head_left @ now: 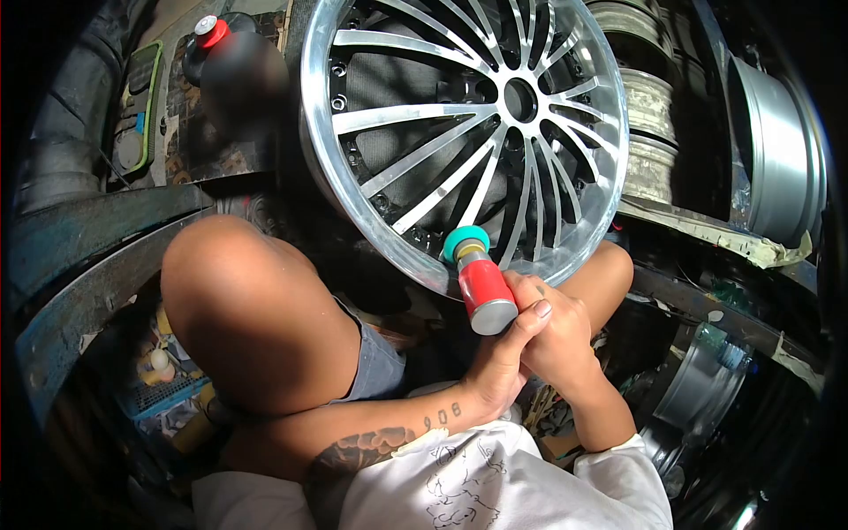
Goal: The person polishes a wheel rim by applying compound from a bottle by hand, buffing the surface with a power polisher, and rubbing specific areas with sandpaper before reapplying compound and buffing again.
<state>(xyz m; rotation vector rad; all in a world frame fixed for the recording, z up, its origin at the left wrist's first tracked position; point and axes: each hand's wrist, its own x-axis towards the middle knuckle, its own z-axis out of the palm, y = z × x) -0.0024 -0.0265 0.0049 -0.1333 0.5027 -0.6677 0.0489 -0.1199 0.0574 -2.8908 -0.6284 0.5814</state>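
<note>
A red and silver handheld air sander (pixel 484 284) with a round teal pad (pixel 477 237) is in both of my hands. The pad meets the lower ends of the spokes on an alloy wheel rim (pixel 442 113), near its outer lip. The rim has bright, thin spokes and dark recesses, and leans tilted in front of my knees. My right hand (pixel 560 327) is closed round the sander's handle. Below it, my left hand (pixel 500 364) is closed against the same grip, its thumb up beside the tool body. The handle is mostly hidden by my fingers.
Several dull rims (pixel 649 106) are stacked on the right, with a shiny rim (pixel 777 150) beyond. At upper left are a dark bottle with a red cap (pixel 212 32) and a green-edged tray (pixel 141 106). A blue basket (pixel 163 397) sits at lower left.
</note>
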